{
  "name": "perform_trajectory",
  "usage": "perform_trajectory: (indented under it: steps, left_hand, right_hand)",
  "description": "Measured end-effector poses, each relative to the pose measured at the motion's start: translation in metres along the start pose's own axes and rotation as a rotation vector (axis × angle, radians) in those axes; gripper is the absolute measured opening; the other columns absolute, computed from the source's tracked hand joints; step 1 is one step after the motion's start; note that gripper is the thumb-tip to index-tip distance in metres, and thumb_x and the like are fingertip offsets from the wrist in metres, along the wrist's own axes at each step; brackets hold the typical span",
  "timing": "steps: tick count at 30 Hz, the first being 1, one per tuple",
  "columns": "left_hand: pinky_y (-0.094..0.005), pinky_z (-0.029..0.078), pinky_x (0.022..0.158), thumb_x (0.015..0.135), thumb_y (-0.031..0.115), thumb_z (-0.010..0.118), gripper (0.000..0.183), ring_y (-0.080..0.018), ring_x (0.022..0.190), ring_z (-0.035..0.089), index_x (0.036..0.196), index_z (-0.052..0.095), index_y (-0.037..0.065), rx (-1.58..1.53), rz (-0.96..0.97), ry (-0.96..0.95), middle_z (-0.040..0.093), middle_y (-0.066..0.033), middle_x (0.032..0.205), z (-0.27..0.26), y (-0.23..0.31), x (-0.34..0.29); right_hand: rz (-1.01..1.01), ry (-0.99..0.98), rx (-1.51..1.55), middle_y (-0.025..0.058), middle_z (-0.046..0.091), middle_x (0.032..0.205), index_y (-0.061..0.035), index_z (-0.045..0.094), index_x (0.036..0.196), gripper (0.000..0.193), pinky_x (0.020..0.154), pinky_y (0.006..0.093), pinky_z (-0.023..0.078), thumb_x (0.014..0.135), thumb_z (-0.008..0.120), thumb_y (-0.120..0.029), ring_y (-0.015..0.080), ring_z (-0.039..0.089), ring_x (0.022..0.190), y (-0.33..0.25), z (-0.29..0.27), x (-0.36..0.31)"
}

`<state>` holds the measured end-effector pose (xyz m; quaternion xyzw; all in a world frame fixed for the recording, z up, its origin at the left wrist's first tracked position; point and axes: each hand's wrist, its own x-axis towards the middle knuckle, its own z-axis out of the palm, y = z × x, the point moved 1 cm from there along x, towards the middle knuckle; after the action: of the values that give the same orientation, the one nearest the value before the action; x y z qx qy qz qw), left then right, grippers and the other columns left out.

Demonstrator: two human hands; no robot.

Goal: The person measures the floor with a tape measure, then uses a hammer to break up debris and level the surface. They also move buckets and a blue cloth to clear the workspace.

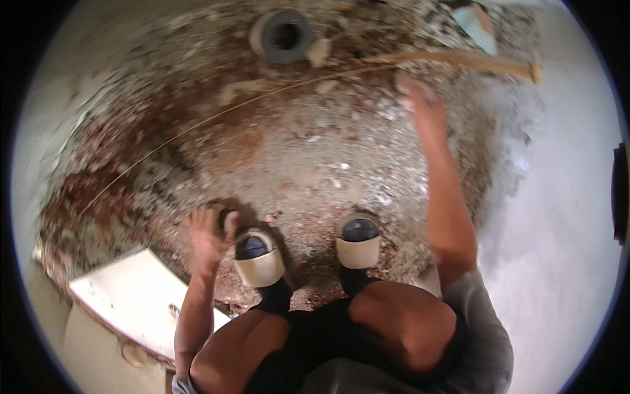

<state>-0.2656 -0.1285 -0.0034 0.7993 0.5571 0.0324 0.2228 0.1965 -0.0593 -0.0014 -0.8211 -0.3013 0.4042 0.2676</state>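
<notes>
My right hand [422, 98] reaches far forward over the rubble-covered floor, its fingers smeared by motion. Just beyond its fingertips lies a pale wooden strip [489, 62]. A long thin cane or cord [216, 116] bows from the left side of the floor up to near those fingers; whether they touch it is unclear. Beside my left sandal [259, 266], my left hand [209, 231] is low over the debris, thumb apart from the fingers. A dark patch shows between thumb and fingers, too blurred to tell as an object or shadow.
A grey round pipe end [287, 37] stands at the far side. A light-blue broken piece [475, 29] lies at the far right. White walls [558, 197] bound the right. A white panel [131, 295] lies at lower left, and my right sandal [358, 249] stands mid-floor.
</notes>
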Motion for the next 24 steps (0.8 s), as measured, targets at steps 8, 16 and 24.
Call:
perform_trajectory:
  steps: [8,16,24]
  left_hand:
    - [-0.0422,0.039,0.071,0.078,0.027,0.067,0.024,-0.0283,0.078,0.052,0.095,0.06,0.01,-0.018,-0.071,0.081,0.054,-0.0102,0.084,-0.001,-0.007,-0.031]
    - [-0.0422,0.047,0.079,0.083,0.029,0.053,0.026,-0.0353,0.092,0.059,0.092,0.063,0.006,-0.475,-0.625,0.17,0.061,-0.0162,0.095,-0.016,-0.043,-0.032]
    - [-0.044,0.047,0.082,0.083,0.031,0.051,0.029,-0.0374,0.093,0.06,0.092,0.063,0.005,-0.488,-0.733,0.158,0.062,-0.0175,0.097,-0.031,-0.067,-0.055]
  right_hand:
    - [-0.103,0.403,-0.839,0.0252,0.04,0.137,0.0032,0.043,0.132,0.062,0.104,0.0495,0.033,0.095,0.045,-0.046,0.0394,0.039,0.126,0.169,-0.095,-0.102]
    - [-0.07,0.343,-1.176,0.0291,0.046,0.127,0.0087,0.045,0.126,0.068,0.103,0.0463,0.036,0.095,0.04,-0.052,0.0427,0.043,0.121,0.214,-0.112,-0.104]
    - [0.008,0.381,-0.848,0.0328,0.046,0.127,0.0098,0.037,0.132,0.073,0.099,0.0469,0.038,0.094,0.042,-0.052,0.0441,0.047,0.117,0.217,-0.119,-0.1]
